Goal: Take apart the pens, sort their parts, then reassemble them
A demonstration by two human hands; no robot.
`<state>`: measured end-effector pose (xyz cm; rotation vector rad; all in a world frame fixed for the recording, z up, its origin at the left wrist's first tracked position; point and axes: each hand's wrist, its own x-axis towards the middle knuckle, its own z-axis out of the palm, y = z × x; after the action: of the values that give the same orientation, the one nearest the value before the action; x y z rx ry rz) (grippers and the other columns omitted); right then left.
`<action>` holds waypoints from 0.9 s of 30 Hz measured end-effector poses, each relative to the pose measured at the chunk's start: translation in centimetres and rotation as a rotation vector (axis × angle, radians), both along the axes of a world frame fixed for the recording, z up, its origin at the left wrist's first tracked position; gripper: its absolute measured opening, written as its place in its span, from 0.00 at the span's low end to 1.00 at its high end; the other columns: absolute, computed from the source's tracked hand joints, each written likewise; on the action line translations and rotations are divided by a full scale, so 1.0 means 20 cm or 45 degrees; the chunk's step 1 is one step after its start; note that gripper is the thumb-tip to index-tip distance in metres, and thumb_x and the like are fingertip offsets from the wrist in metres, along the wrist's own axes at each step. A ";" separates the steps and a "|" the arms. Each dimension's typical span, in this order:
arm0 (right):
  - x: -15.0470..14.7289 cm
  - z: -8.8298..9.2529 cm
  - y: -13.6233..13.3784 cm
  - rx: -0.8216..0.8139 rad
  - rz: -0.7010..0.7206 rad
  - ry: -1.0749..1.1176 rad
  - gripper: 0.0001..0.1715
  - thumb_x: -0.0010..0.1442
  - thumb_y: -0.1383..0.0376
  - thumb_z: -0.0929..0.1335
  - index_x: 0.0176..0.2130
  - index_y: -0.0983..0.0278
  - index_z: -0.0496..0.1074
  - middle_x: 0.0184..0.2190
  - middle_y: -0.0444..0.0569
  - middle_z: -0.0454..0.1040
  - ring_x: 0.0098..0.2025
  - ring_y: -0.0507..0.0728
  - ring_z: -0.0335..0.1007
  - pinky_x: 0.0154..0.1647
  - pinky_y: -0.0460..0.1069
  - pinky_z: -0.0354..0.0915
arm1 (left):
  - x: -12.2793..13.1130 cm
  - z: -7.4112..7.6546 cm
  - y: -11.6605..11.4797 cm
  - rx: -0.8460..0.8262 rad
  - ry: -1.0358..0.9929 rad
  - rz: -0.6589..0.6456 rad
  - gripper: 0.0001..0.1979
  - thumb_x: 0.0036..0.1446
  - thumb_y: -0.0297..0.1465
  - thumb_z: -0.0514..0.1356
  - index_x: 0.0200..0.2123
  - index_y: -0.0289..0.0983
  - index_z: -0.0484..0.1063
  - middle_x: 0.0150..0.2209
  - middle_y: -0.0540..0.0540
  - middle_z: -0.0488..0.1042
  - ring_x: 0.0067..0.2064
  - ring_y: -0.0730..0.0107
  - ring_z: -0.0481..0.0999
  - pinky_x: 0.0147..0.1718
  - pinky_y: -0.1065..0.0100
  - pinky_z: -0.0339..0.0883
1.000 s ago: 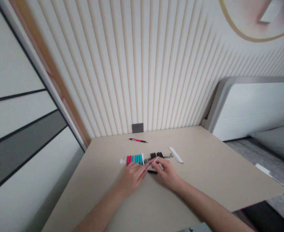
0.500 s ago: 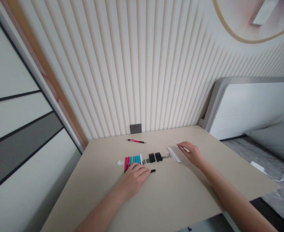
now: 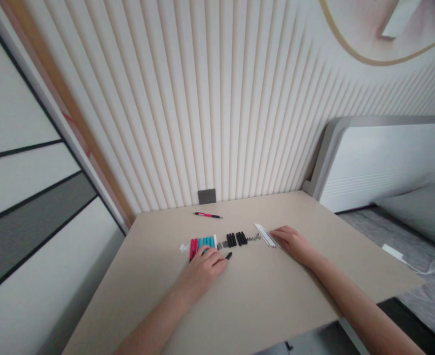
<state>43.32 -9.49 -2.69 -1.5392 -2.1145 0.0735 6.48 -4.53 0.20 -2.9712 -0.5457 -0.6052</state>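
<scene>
My left hand [image 3: 204, 268] lies over the near ends of a row of pink pen barrels [image 3: 193, 249] and teal pen barrels [image 3: 205, 242]. Its fingers seem to grip a slim black pen part [image 3: 228, 256], whose tip sticks out past them. Further right, several black pen parts [image 3: 235, 239] and small metal springs [image 3: 254, 237] stand in line. My right hand [image 3: 291, 242] rests flat on the table, its fingertips close to a bundle of white plastic strips [image 3: 265, 235]. It holds nothing I can see.
The beige table [image 3: 276, 296] stands against a ribbed wall with a socket [image 3: 206, 196]. A red-and-black pen [image 3: 207, 215] lies beyond the row, and white scraps [image 3: 184, 247] lie at its left end. A bed [image 3: 383, 167] stands to the right.
My right hand has come down beside the white strips, and the white stick it held is no longer visible in it. The black part has shifted up and left with my left hand.
</scene>
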 end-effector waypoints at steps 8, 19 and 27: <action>-0.04 -0.03 0.03 0.008 -0.031 -0.018 0.17 0.65 0.66 0.61 0.45 0.60 0.77 0.43 0.53 0.76 0.45 0.59 0.71 0.48 0.55 0.67 | 0.01 -0.02 0.01 0.060 -0.018 0.018 0.09 0.67 0.27 0.52 0.40 0.38 0.72 0.36 0.46 0.76 0.44 0.63 0.72 0.50 0.55 0.59; -0.27 0.13 -0.02 0.121 0.043 0.174 0.18 0.67 0.64 0.59 0.49 0.63 0.74 0.41 0.56 0.76 0.43 0.59 0.71 0.47 0.56 0.67 | 0.00 0.01 -0.01 0.007 -0.180 0.008 0.11 0.66 0.24 0.52 0.47 0.37 0.72 0.39 0.45 0.76 0.43 0.63 0.73 0.45 0.58 0.63; -0.82 0.22 0.06 -0.210 0.284 0.521 0.21 0.69 0.57 0.59 0.40 0.63 0.76 0.34 0.50 0.77 0.36 0.56 0.71 0.40 0.49 0.66 | -0.06 0.01 0.00 -0.085 -0.591 0.179 0.10 0.65 0.28 0.55 0.46 0.39 0.74 0.39 0.45 0.76 0.41 0.66 0.74 0.44 0.62 0.69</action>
<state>26.87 -8.24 1.78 -1.2385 -1.9704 0.6026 5.29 -4.49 0.37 -2.8133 -0.8082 -1.2936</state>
